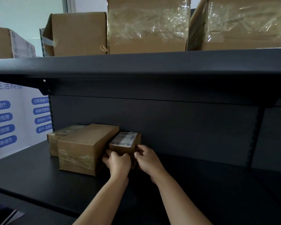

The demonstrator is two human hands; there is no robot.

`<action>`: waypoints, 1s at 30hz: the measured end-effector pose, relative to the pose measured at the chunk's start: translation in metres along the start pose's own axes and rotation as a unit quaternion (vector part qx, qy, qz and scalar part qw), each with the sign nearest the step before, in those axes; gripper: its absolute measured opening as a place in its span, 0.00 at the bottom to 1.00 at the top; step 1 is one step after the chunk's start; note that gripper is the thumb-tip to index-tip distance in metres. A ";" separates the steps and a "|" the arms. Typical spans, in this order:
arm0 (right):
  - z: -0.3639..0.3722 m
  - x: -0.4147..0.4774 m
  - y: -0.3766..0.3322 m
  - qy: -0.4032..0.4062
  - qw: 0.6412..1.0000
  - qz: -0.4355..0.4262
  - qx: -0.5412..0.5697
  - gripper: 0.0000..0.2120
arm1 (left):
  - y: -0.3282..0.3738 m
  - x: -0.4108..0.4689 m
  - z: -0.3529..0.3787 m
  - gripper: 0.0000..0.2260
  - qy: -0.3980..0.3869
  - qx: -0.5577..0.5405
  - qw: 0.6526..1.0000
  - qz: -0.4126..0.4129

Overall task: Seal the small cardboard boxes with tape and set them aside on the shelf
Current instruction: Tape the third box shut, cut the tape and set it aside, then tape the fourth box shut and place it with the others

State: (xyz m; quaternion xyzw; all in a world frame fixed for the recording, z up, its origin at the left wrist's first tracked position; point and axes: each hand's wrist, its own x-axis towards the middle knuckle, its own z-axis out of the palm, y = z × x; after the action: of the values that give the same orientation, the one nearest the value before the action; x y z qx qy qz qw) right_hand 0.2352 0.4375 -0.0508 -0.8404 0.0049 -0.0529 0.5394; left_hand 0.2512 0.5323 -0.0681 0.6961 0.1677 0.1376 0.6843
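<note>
Lengthwise front-to-back, small box point(125, 141).

shelf point(39, 176): matte charcoal. My small box point(125, 142): kraft brown, white label, black print. Left-frame poster point(15, 120): white, blue pill shapes, white text. Upper-frame cartons point(146, 30): brown, glossy clear wrap.

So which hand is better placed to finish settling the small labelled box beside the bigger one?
Right, probably. The right hand grips the small box on its free side, with open shelf beside it. The left hand sits against the bigger box, in the way.
</note>
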 end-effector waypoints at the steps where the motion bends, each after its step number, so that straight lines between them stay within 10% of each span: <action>1: -0.002 -0.001 0.000 0.002 1.000 0.004 0.004 0.22 | 0.000 -0.002 0.000 0.31 0.002 0.001 1.000 0.000; 12: -0.046 -0.036 -0.019 0.052 0.992 0.010 0.118 0.18 | 0.036 -0.050 0.010 0.31 -0.038 -0.016 0.984 0.172; 30: -0.234 -0.183 0.039 0.344 0.932 0.015 0.114 0.16 | 0.043 -0.224 0.136 0.20 -0.387 -0.173 0.906 0.003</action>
State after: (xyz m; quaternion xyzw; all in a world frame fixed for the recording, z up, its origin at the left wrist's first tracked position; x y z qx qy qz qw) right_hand 0.0327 0.2213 -0.0056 -0.7032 0.1964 -0.3312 0.5977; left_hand 0.1073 0.3138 -0.0199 0.5662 -0.1387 -0.1131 0.8046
